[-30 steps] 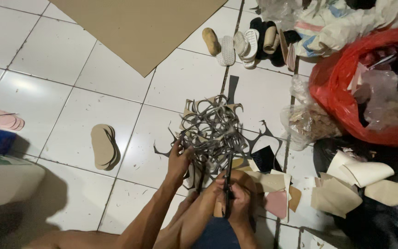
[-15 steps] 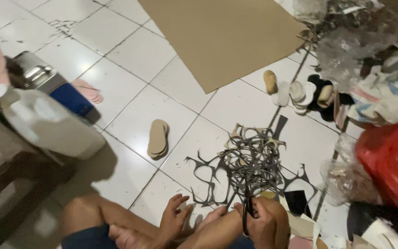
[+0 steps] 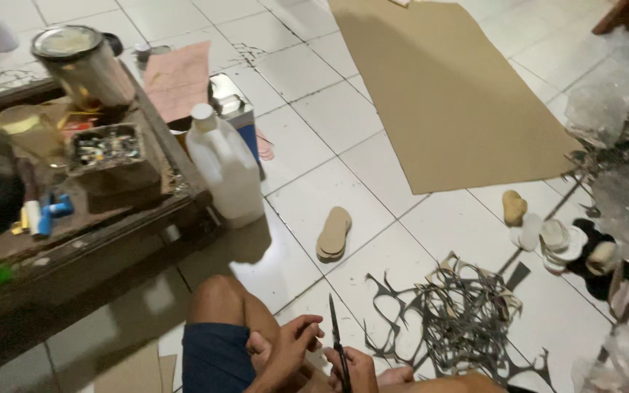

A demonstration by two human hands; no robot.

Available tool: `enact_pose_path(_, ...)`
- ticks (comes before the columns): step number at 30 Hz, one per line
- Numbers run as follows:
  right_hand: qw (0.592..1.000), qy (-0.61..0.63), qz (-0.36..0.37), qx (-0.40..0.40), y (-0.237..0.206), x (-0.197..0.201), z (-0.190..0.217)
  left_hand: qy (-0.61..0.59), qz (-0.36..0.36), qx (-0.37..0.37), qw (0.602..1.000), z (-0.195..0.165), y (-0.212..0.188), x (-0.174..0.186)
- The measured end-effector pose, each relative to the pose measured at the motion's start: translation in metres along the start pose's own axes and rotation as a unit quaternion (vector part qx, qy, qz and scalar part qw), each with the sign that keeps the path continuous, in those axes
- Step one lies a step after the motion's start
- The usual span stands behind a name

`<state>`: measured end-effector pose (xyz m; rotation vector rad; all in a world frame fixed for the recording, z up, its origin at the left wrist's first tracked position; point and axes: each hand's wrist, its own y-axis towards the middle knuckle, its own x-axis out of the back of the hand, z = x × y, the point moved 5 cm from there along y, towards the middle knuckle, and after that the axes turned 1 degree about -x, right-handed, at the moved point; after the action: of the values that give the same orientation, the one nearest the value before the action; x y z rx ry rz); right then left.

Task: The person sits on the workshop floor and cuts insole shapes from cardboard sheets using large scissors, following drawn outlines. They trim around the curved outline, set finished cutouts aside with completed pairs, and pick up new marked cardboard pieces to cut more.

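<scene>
At the bottom edge my right hand (image 3: 358,370) is shut on a pair of dark scissors (image 3: 337,336), blades pointing up and away from me. Just left of the scissors, my left hand (image 3: 290,351) hovers over my leg with its fingers loosely spread and nothing in it. My bent knee in blue shorts (image 3: 216,342) lies to the left of both hands. Right of the scissors, a tangled heap of dark cut-out scraps (image 3: 467,314) rests on the white tiles. A small stack of tan insole shapes (image 3: 334,234) lies farther out on the floor.
A large brown cardboard sheet (image 3: 453,94) covers the far floor. On the left is a low wooden table (image 3: 111,222) with a metal can (image 3: 85,65) and a tray of small parts (image 3: 107,149). A white jug (image 3: 223,169) stands beside it. Loose insoles (image 3: 547,234) and plastic bags (image 3: 624,189) crowd the right.
The view has swung left, bringing the table and jug into sight. My hands have come off the scrap heap toward my lap, and the scissors now point upward.
</scene>
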<state>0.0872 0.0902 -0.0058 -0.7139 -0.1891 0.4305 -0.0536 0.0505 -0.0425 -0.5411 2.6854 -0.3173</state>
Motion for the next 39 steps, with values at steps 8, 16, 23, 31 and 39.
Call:
enact_pose_path(8, 1.0, 0.003, -0.015, -0.009, -0.008, -0.028, 0.019, 0.049, 0.074, -0.022, 0.996, -0.01, -0.014, 0.027)
enact_pose_path(16, 1.0, -0.016, 0.007, 0.014, -0.011, -0.024, 0.013, 0.128, -0.064, 0.024, 0.989, -0.012, -0.012, 0.046)
enact_pose_path(23, 1.0, -0.007, 0.006, 0.012, 0.002, -0.021, -0.004, 0.146, -0.323, -0.175, 0.919, -0.068, -0.057, 0.141)
enact_pose_path(31, 0.996, 0.068, 0.027, 0.05, 0.001, -0.015, -0.009, 0.591, -0.414, 0.021, 0.692, -0.067, -0.131, 0.208)
enact_pose_path(39, 0.991, -0.056, 0.027, 0.115, 0.012, -0.022, -0.029, 0.578, -0.409, 0.054, 0.703, -0.049, -0.167, 0.214)
